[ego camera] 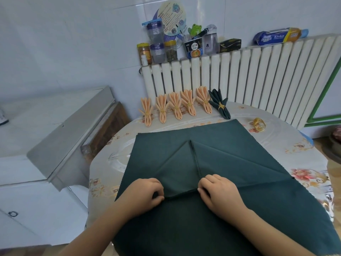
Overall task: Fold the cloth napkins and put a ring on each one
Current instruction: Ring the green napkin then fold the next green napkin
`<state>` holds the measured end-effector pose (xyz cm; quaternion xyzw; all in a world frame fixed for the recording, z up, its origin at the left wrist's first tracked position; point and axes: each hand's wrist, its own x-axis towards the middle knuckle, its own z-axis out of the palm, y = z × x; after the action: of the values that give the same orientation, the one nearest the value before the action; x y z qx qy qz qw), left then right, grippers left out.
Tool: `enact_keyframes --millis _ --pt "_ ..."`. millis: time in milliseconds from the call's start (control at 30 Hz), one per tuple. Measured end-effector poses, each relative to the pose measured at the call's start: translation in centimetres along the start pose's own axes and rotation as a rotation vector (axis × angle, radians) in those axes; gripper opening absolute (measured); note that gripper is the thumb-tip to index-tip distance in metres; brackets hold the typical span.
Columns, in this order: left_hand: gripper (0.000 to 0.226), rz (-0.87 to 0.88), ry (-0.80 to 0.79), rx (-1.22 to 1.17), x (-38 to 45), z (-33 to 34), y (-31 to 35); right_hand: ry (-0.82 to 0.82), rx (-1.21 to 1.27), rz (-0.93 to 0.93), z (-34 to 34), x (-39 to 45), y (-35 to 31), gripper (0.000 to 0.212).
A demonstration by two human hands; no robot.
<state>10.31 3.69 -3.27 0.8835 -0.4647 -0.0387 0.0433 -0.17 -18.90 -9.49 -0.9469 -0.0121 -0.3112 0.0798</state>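
Two hands, the left hand (145,193) and the right hand (217,191), curl their fingers to pinch a fold in the dark green napkin (212,154) spread on the table (276,137). Folding is underway; next comes more pleating, then the gold ring (259,124) lying beyond the cloth.
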Motion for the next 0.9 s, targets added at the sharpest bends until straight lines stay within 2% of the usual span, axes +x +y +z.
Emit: enact_keyframes --millis 167,367,567,668,768,901 --pt "0.024 -0.011 -0.106 0.028 0.4 -0.7 -0.1 -0.004 0.006 -0.011 -0.1 0.1 0.1 0.021" --pt "0.017 -0.013 -0.053 0.031 -0.4 -0.2 0.4 -0.024 0.026 -0.007 -0.1 0.0 0.0 0.02" --pt "0.008 -0.026 -0.194 0.147 2.8 -4.1 0.4 -0.022 0.04 0.027 -0.2 -0.1 0.1 0.026" --pt "0.022 0.063 -0.166 0.357 6.5 -6.6 1.8 -0.027 0.047 0.079 0.0 -0.1 0.0 0.028" --pt "0.022 0.202 -0.089 0.619 10.9 -7.3 4.0 -0.051 0.059 0.134 0.1 0.0 0.0 0.028" --pt "0.023 0.305 0.012 0.658 14.9 -5.1 4.1 -0.096 0.128 0.23 0.1 -0.1 0.2 0.023"
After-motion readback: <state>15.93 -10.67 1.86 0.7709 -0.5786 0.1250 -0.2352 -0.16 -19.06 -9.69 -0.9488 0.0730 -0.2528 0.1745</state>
